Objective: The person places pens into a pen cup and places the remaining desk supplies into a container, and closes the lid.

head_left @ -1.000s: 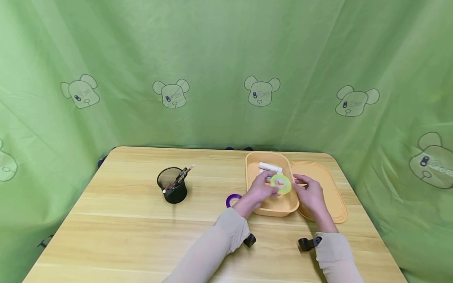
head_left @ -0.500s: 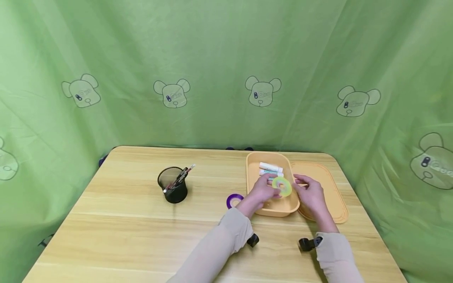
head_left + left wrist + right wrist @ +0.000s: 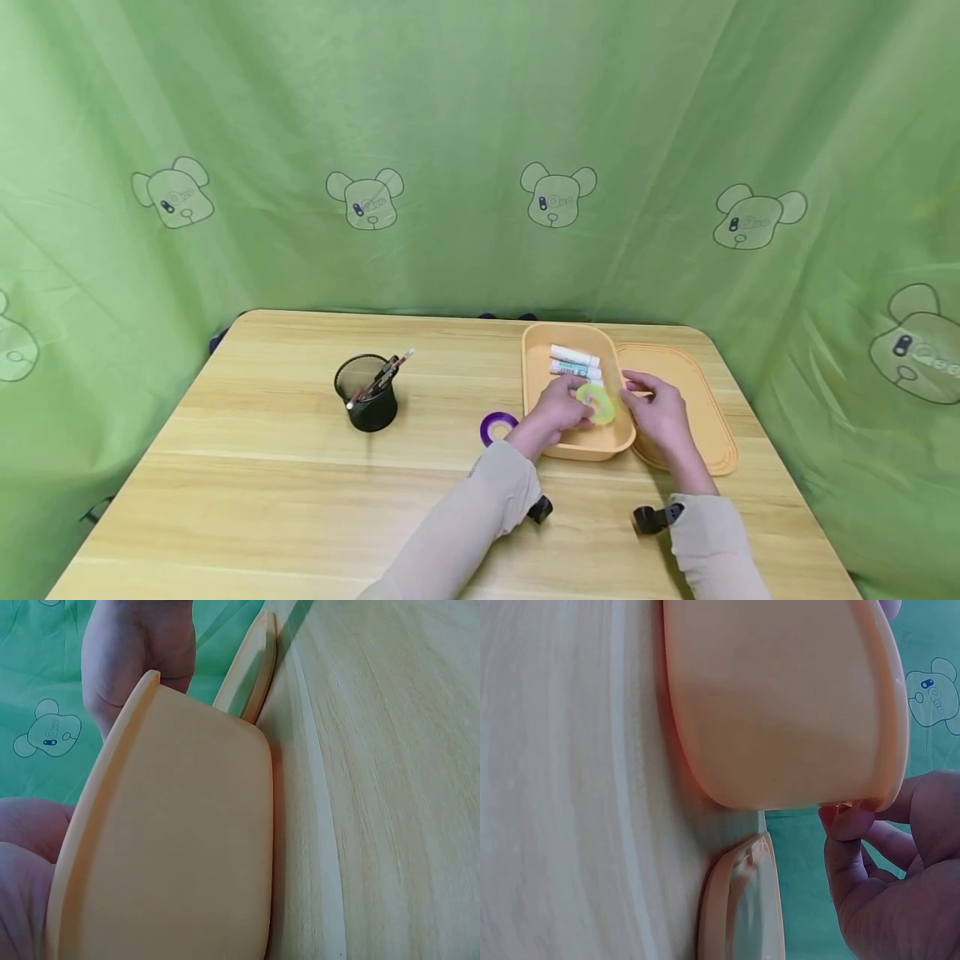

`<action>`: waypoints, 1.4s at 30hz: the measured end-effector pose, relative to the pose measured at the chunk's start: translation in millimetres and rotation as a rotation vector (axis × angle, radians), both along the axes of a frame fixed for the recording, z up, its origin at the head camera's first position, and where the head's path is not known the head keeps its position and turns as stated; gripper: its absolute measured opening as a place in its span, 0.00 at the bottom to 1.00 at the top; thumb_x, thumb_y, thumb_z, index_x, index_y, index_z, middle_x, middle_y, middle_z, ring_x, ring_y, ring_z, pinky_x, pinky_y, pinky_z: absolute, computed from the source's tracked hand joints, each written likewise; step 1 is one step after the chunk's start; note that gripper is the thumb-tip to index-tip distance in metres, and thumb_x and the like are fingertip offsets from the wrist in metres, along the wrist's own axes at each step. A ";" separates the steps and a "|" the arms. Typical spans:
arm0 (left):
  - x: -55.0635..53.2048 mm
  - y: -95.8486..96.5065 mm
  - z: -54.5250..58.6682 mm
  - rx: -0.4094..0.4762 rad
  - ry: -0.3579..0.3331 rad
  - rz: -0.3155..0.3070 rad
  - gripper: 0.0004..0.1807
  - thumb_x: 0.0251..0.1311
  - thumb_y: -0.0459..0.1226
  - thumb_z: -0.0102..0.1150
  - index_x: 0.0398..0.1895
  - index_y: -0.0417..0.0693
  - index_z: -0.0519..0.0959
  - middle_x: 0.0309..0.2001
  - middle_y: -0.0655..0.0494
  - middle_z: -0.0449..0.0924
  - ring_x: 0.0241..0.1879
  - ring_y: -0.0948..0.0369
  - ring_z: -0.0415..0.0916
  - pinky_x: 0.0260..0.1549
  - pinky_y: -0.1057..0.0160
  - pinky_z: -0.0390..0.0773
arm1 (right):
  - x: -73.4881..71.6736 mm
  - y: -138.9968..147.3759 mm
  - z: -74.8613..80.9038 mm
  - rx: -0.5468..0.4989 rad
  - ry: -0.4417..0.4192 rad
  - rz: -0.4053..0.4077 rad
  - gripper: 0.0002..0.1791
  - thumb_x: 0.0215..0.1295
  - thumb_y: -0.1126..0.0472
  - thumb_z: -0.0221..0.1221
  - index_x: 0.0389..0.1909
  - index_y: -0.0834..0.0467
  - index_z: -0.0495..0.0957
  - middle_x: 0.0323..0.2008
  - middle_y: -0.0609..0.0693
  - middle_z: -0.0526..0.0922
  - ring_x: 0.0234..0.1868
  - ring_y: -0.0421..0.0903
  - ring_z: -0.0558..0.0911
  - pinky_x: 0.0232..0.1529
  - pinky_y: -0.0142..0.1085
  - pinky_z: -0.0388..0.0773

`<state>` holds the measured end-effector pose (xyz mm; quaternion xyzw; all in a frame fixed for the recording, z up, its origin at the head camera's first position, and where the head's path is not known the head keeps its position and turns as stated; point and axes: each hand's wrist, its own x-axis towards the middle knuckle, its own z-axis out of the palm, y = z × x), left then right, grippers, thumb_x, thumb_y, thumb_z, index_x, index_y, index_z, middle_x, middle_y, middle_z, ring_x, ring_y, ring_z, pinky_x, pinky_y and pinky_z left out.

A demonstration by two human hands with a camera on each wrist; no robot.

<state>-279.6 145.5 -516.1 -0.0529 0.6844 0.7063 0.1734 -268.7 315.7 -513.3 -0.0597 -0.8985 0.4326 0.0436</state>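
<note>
In the head view my left hand (image 3: 557, 407) pinches a yellow-green tape roll (image 3: 608, 408) over the inside of an orange plastic box (image 3: 582, 451). Two white tubes (image 3: 574, 356) lie at the far end of that box, the nearer one with a teal label. My right hand (image 3: 660, 410) pinches the box's right rim. The right wrist view shows thumb and fingers at the rim of the box wall (image 3: 780, 712). From the left wrist, the box wall (image 3: 172, 825) hides most of my left hand (image 3: 24, 892) and the tape roll.
An orange lid (image 3: 686, 392) lies flat to the right of the box. On the left, a purple-rimmed roll (image 3: 486, 429) sits beside my left wrist. Farther left stands a black mesh pen holder (image 3: 375, 413) with pencils or pens. Green curtain (image 3: 465, 100) surrounds the wooden table (image 3: 262, 467).
My left hand has lowered the tape roll slightly toward the near part of the box, and the roll's tilt has changed. More of the white tubes shows. My right hand stays at the rim.
</note>
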 end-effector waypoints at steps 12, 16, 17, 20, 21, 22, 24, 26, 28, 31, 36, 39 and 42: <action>-1.5 1.9 -1.3 -0.049 -0.007 -0.026 0.32 0.58 0.14 0.55 0.68 0.38 0.73 0.44 0.46 0.76 0.36 0.52 0.81 0.48 0.47 0.88 | 1.1 -2.3 1.5 -0.013 0.002 -0.011 0.23 0.75 0.62 0.59 0.68 0.64 0.75 0.57 0.66 0.82 0.38 0.39 0.79 0.33 0.24 0.79; -1.5 2.5 -0.9 -0.053 -0.013 -0.006 0.33 0.58 0.14 0.54 0.69 0.38 0.72 0.48 0.44 0.76 0.39 0.49 0.81 0.49 0.47 0.88 | 1.6 -2.8 1.8 -0.010 0.005 -0.013 0.23 0.75 0.62 0.59 0.68 0.64 0.75 0.57 0.66 0.82 0.38 0.39 0.79 0.32 0.24 0.79; -1.7 2.7 -0.7 -0.049 -0.016 0.003 0.34 0.58 0.14 0.54 0.69 0.38 0.71 0.49 0.43 0.76 0.40 0.48 0.82 0.49 0.47 0.87 | 1.6 -2.8 1.7 -0.010 0.004 -0.013 0.23 0.75 0.62 0.59 0.68 0.64 0.75 0.57 0.66 0.82 0.38 0.40 0.79 0.32 0.24 0.79; -2.6 2.7 0.3 -0.044 -0.028 0.030 0.34 0.58 0.13 0.53 0.70 0.38 0.70 0.56 0.40 0.75 0.42 0.47 0.82 0.50 0.47 0.87 | 1.5 -2.9 1.5 -0.009 -0.002 -0.013 0.23 0.76 0.61 0.58 0.68 0.64 0.75 0.57 0.65 0.82 0.39 0.41 0.79 0.32 0.24 0.79; -3.0 2.7 0.5 -0.042 -0.030 0.034 0.35 0.58 0.13 0.53 0.70 0.38 0.70 0.58 0.39 0.74 0.42 0.47 0.81 0.50 0.48 0.87 | 1.2 -2.8 1.2 -0.009 -0.002 -0.014 0.23 0.76 0.61 0.58 0.68 0.64 0.75 0.57 0.65 0.82 0.39 0.41 0.79 0.32 0.24 0.79; -3.6 2.8 0.6 -0.039 -0.034 0.037 0.35 0.58 0.13 0.52 0.70 0.39 0.69 0.60 0.38 0.73 0.42 0.48 0.81 0.50 0.48 0.87 | 0.9 -2.6 0.9 -0.009 -0.001 -0.015 0.23 0.76 0.61 0.58 0.68 0.63 0.75 0.57 0.65 0.82 0.39 0.41 0.79 0.32 0.24 0.79; -4.8 3.0 0.3 -0.037 -0.037 0.039 0.35 0.58 0.13 0.52 0.71 0.39 0.69 0.64 0.38 0.71 0.41 0.49 0.81 0.50 0.49 0.87 | 0.5 -2.2 0.3 -0.008 0.001 -0.016 0.23 0.76 0.61 0.58 0.68 0.63 0.75 0.57 0.65 0.82 0.38 0.41 0.79 0.32 0.25 0.79; -6.1 3.3 -0.9 -0.028 -0.035 0.037 0.36 0.56 0.12 0.51 0.70 0.39 0.69 0.65 0.38 0.70 0.40 0.50 0.80 0.51 0.49 0.87 | -0.1 -1.8 -0.2 -0.007 0.003 -0.016 0.23 0.76 0.61 0.58 0.68 0.63 0.75 0.57 0.65 0.82 0.38 0.41 0.79 0.32 0.25 0.79; -6.7 3.7 -1.8 -0.028 -0.032 0.033 0.38 0.54 0.11 0.51 0.70 0.39 0.68 0.65 0.38 0.70 0.38 0.53 0.79 0.51 0.49 0.87 | -0.1 -1.5 -0.1 -0.007 0.004 -0.017 0.23 0.76 0.61 0.58 0.68 0.63 0.75 0.57 0.65 0.82 0.38 0.41 0.79 0.32 0.25 0.79; -6.1 3.1 -3.3 -0.046 -0.014 0.028 0.40 0.50 0.10 0.53 0.69 0.39 0.69 0.62 0.38 0.71 0.37 0.54 0.77 0.50 0.48 0.87 | 0.5 -1.3 -0.1 -0.001 0.008 -0.016 0.23 0.76 0.61 0.58 0.68 0.63 0.76 0.56 0.65 0.82 0.38 0.42 0.79 0.31 0.25 0.79; -4.2 -0.4 -6.1 -0.191 0.067 0.015 0.39 0.45 0.12 0.61 0.65 0.41 0.73 0.58 0.40 0.74 0.47 0.52 0.76 0.49 0.53 0.85 | 1.4 -1.6 -1.7 0.012 0.020 -0.012 0.22 0.76 0.61 0.59 0.67 0.63 0.76 0.56 0.65 0.83 0.37 0.39 0.79 0.32 0.24 0.78; -3.8 -1.7 -6.7 -0.276 0.118 0.008 0.39 0.44 0.14 0.63 0.65 0.41 0.75 0.59 0.41 0.75 0.52 0.52 0.75 0.50 0.57 0.82 | 1.5 -1.9 -1.5 0.013 0.017 -0.013 0.22 0.76 0.61 0.58 0.67 0.63 0.76 0.56 0.64 0.83 0.36 0.39 0.78 0.32 0.24 0.78; -3.5 -2.4 -5.4 -0.324 0.141 0.016 0.38 0.45 0.15 0.64 0.64 0.41 0.76 0.61 0.42 0.77 0.53 0.52 0.76 0.50 0.57 0.83 | 0.6 -2.3 -0.8 0.013 0.017 -0.013 0.23 0.76 0.61 0.58 0.68 0.63 0.76 0.56 0.64 0.82 0.37 0.40 0.79 0.32 0.24 0.78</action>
